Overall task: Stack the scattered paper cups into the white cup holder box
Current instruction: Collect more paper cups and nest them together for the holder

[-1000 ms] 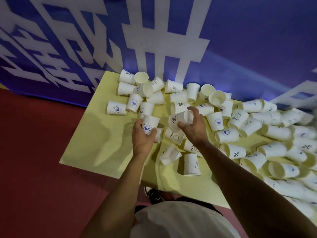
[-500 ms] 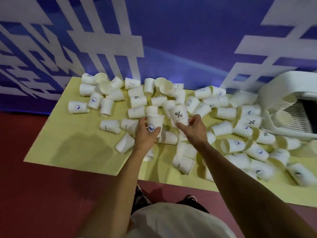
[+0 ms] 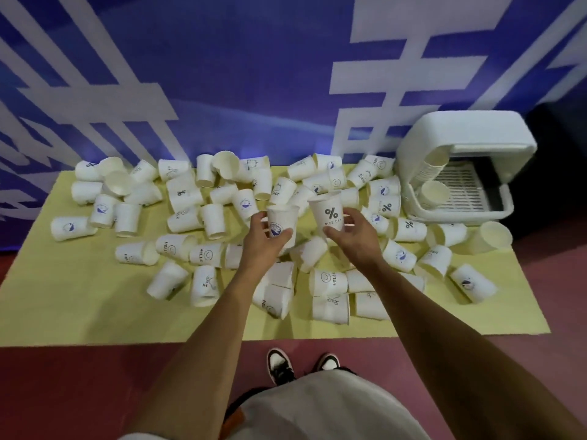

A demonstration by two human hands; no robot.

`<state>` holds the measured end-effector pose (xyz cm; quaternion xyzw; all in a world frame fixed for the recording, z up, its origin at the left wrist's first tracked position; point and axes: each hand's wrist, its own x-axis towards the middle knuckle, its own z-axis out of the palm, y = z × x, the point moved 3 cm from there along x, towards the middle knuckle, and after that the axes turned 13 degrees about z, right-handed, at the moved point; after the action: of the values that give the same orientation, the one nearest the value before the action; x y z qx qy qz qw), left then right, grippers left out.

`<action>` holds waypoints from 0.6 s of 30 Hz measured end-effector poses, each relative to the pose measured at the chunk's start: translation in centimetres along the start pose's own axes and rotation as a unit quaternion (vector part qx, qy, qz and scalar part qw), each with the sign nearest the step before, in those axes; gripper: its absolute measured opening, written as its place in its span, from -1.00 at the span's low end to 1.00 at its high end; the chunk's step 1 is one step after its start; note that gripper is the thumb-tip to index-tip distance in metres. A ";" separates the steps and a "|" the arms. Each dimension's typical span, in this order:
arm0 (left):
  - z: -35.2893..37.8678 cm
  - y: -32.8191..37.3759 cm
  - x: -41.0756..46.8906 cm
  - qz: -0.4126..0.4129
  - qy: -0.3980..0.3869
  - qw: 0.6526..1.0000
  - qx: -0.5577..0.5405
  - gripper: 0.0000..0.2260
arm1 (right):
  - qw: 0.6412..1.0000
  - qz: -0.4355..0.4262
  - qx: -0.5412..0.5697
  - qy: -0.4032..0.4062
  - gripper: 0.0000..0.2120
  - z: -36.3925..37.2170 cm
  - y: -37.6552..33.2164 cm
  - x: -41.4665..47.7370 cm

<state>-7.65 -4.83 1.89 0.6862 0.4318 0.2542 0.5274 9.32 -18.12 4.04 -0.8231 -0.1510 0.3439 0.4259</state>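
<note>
The paper cups are judged to be light, thin-walled and easily crushed. They are best taken by the side wall with a light pinch, close to the stiffer rolled rim. The smooth wall may slip if it is held too loosely.

The left hand [image 3: 265, 239] is curled around a blue-logo cup [image 3: 282, 222], which is held upright over the middle of the yellow sheet [image 3: 63, 296]. The right hand [image 3: 352, 236] grips a percent-mark cup [image 3: 328, 209] low on its wall, mouth up and tilted slightly left. The two cups are held just beside each other and appear not to touch, though the gap is hard to read. Both hands are partly closed, to the width of a cup body.

The scattered cups [image 3: 330, 281] lie mostly on their sides across the sheet. The white cup holder box [image 3: 460, 134] stands at the far right. A stack of cups [image 3: 435, 168] and one loose cup [image 3: 433, 192] are seen in its open front.
</note>
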 end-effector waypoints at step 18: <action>20.4 6.2 1.8 0.012 -0.109 0.993 0.035 -0.42 | 0.993 0.015 0.023 0.113 -0.48 -19.0 7.0 8.5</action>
<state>11.72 -13.99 1.16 0.7329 0.3721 0.1685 0.5441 28.27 -28.97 2.34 -0.8487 -0.0814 0.2585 0.4542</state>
